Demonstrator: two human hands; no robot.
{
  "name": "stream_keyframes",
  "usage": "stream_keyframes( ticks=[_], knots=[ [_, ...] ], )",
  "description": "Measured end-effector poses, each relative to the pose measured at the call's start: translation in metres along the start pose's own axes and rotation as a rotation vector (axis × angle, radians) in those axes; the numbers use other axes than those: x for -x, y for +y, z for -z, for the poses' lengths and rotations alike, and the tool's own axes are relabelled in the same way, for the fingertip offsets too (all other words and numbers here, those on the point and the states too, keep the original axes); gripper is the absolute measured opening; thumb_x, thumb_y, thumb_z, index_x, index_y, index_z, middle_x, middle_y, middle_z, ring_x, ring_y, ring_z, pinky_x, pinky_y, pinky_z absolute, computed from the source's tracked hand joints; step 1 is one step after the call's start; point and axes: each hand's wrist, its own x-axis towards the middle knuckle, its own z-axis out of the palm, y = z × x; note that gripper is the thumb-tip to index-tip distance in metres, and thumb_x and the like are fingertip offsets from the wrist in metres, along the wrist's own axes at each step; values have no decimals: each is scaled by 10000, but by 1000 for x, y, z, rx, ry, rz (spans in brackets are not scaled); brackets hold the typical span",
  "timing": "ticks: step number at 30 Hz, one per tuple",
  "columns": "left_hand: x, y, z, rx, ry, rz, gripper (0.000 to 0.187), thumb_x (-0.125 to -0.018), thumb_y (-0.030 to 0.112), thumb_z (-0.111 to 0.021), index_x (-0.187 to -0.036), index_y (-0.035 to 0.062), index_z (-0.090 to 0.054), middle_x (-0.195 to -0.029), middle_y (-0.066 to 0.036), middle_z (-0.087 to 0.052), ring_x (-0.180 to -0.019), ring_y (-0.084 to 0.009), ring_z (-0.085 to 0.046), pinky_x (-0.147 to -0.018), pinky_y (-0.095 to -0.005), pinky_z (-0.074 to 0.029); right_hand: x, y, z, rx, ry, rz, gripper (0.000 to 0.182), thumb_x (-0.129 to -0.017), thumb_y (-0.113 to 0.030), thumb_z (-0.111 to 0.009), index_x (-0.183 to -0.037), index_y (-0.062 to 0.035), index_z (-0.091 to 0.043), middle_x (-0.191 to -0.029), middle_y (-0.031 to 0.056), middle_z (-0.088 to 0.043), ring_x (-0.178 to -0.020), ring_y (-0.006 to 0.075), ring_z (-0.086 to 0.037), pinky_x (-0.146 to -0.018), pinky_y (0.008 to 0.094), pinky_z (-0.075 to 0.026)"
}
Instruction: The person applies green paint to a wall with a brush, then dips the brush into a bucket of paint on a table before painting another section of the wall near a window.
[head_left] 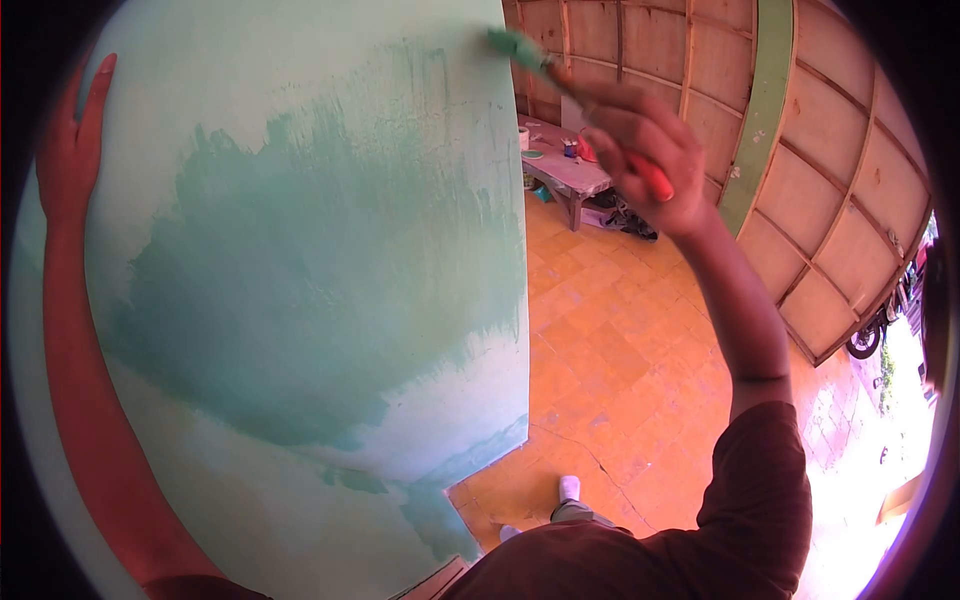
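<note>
In my right hand [645,150] is a paintbrush [520,48] with a red-ended handle, my fingers wrapped round it. Its green, paint-covered bristles are at the upper right edge of the wall [440,395]; blur hides whether they touch it. A large patch of darker green paint [290,260] with streaky edges covers the middle of the pale wall. At the far left, my left hand [75,160] lies against the wall with its fingers stretched upward, holding nothing.
Beyond the wall's edge stands a low table [565,170] with small containers and a red item on it. Orange floor tiles [600,330] stretch to my feet. A framed panel partition [840,200] with a green post [757,120] rises at the right. Bright light comes in behind it, near a wheel [863,342].
</note>
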Motion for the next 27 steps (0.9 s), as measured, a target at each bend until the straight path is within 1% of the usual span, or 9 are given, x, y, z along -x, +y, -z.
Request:
stream_keyframes(
  ticks=[7,11,15,17,19,22,24,25,27],
  knots=[
    [0,-3,2,26,17,-21,488,-957,436,-430,-1345,142,-475,-1353,-97,-492,-1262,-253,-450,-1049,-335,-322,117,-55,-39,-338,-190,-49,226,-711,-66,-716,-833,-53,-526,-1195,188,-578,-809,250,-629,-645,344,-536],
    [-6,1,8,119,57,-89,496,-938,470,-452,-1306,145,-524,-1327,-98,-516,-1243,-253,-470,-1040,-321,-324,191,-86,-29,-698,-513,-231,136,-772,-71,-685,-849,-52,-574,-928,133,-639,-746,235,-625,-603,339,-513],
    [-10,18,24,186,6,-50,466,-951,424,-450,-1299,123,-529,-1334,-104,-508,-1267,-242,-442,-1054,-328,-307,246,-95,-8,-785,-457,-425,85,-811,-59,-657,-880,-38,-612,-830,124,-617,-720,241,-613,-598,321,-500],
    [-9,47,43,176,-16,30,467,-957,414,-439,-1298,107,-528,-1337,-100,-505,-1273,-238,-433,-1059,-329,-300,269,-90,7,-809,-370,-875,74,-840,-46,-628,-909,-22,-631,-816,126,-621,-720,208,-615,-627,296,-492],
    [-1,112,74,453,166,444,456,-960,387,-433,-1289,87,-530,-1345,-95,-497,-1278,-223,-425,-1067,-334,-285,300,-88,19,-805,-251,-1236,70,-879,-45,-586,-904,3,-630,-820,109,-635,-735,164,-612,-660,282,-484],
    [40,188,102,866,259,405,525,-967,385,-368,-1295,-12,-468,-1330,-189,-483,-1271,-291,-424,-1074,-427,-269,335,-80,29,-837,53,-1471,141,-920,-71,-528,-896,34,-618,-843,92,-642,-742,151,-615,-699,275,-490],
    [101,238,112,1093,140,274,598,-946,444,-386,-1248,-64,-477,-1291,-276,-477,-1231,-385,-447,-1066,-446,-278,353,-73,40,-849,80,-1506,169,-932,-86,-510,-889,42,-612,-849,95,-642,-741,159,-622,-709,275,-495],
    [113,273,129,1217,-113,149,590,-933,496,-405,-1228,-4,-509,-1308,-276,-464,-1257,-416,-410,-1068,-546,-250,361,-68,45,-845,121,-1558,184,-936,-101,-500,-884,41,-604,-847,104,-642,-737,166,-628,-708,279,-502],
    [143,326,142,1571,-604,385,592,-803,459,-623,-1159,-12,-579,-1250,-229,-529,-1209,-355,-474,-1045,-449,-307,370,-61,52,-862,137,-1595,199,-941,-117,-491,-878,40,-596,-845,113,-642,-732,173,-634,-707,284,-508]
  ],
)
